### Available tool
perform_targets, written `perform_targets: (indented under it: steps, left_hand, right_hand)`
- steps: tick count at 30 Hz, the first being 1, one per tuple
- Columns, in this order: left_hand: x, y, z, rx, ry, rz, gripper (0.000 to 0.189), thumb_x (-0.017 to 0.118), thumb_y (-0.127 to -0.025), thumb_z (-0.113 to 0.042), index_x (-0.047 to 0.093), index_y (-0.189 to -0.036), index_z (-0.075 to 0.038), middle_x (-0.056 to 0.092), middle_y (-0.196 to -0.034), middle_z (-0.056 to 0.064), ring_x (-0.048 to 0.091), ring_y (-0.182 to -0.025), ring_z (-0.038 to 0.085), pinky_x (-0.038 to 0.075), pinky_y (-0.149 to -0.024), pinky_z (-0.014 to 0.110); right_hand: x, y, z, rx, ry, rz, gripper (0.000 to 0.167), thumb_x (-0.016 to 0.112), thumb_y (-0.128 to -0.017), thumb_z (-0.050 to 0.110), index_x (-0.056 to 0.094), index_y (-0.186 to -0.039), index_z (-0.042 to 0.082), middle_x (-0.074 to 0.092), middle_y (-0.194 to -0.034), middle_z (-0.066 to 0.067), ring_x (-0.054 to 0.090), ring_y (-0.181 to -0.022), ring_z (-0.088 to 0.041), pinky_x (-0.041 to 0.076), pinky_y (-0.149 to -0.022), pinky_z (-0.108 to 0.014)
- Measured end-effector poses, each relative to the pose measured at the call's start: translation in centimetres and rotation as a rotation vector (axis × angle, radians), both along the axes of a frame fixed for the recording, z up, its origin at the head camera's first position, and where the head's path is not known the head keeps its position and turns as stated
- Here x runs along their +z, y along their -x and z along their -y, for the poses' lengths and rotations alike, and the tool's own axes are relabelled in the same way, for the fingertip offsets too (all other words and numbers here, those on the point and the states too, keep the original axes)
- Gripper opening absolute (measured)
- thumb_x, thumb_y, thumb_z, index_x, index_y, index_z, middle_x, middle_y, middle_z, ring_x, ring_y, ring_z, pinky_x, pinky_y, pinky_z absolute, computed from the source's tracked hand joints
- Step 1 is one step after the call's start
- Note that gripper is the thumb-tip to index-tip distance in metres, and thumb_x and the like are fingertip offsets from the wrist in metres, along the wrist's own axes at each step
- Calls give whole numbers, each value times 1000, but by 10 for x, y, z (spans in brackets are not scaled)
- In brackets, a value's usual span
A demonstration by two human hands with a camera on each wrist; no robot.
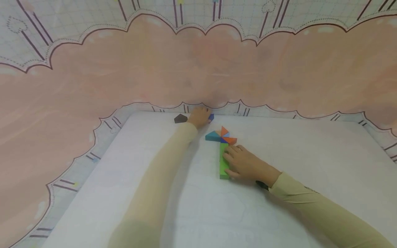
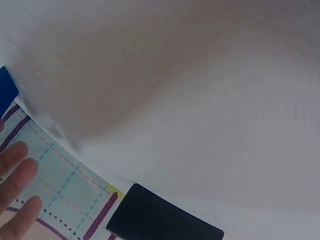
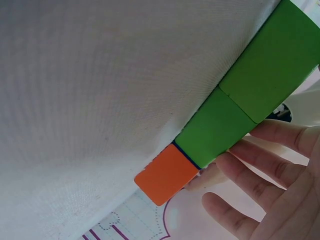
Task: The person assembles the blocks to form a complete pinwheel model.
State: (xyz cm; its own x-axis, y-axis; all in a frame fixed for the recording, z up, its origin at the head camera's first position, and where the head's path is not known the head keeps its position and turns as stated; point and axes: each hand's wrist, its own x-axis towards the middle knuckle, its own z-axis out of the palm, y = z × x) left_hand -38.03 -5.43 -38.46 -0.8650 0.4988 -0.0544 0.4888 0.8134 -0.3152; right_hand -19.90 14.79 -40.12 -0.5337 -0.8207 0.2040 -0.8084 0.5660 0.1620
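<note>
My left hand (image 1: 199, 117) is at the table's far edge, beside a small blue block (image 1: 211, 117). In the left wrist view, spread fingers (image 2: 22, 175) show below the blue block (image 2: 6, 90); whether a pinch holds it is hidden. My right hand (image 1: 245, 163) lies along the right side of a green bar (image 1: 224, 162) made of two blocks end to end. Its fingers (image 3: 250, 175) are fairly straight, fingertips at the green block (image 3: 215, 127). Above the bar, a pinwheel shape holds a teal block (image 1: 212, 136), orange triangle blocks (image 1: 230, 140) and small blue pieces.
A dark, five-sided block (image 1: 181, 119) lies at the far edge, left of my left hand. The white table (image 1: 124, 172) is bordered by a patterned cloth (image 1: 201, 65) that rises behind it. A black strap (image 1: 262, 185) is at my right wrist.
</note>
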Motion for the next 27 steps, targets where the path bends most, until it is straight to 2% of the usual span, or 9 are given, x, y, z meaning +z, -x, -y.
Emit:
perform_targets:
  steps: [4,8,13,19,24,27]
  left_hand:
    - [2,-2,1,-16,-14,0,52,49,-97,-36,39,-139,-7,50,-135,14,47,-127,30,39,-107,40]
    - [3,-5,6,-19,-83,44,48,51,-96,-29,44,-136,-4,51,-134,15,47,-126,30,38,-108,39]
    - [4,-12,19,-66,-113,86,42,55,-95,-24,50,-130,-2,56,-126,15,52,-119,29,41,-105,38]
    - [5,-29,37,-103,-61,101,39,56,-94,-26,51,-125,-3,57,-121,16,56,-111,30,47,-96,41]
    - [8,-48,53,-134,-6,89,40,55,-94,-28,51,-126,-3,58,-118,15,58,-107,29,49,-92,39]
    - [10,-62,61,-146,-4,85,39,55,-94,-29,53,-124,-4,59,-117,14,59,-107,28,49,-91,39]
  right_hand:
    - [0,0,0,6,8,-10,43,53,-90,41,53,-109,3,54,-113,-13,53,-107,-29,44,-94,-44]
    - [-1,0,1,5,6,-7,43,53,-90,41,53,-109,3,54,-113,-13,53,-106,-29,44,-94,-44]
    - [0,-1,1,-11,-11,12,43,52,-90,42,53,-110,3,54,-114,-13,52,-107,-29,44,-95,-44]
    - [1,-2,1,-22,-6,26,44,52,-90,42,53,-111,3,54,-115,-14,53,-108,-30,44,-95,-45]
    - [0,-1,1,-15,-4,8,44,52,-90,42,53,-111,3,54,-115,-14,53,-109,-30,45,-95,-45]
    - [-1,0,2,-7,-2,-3,45,53,-90,41,53,-111,2,54,-115,-13,53,-108,-29,45,-94,-45]
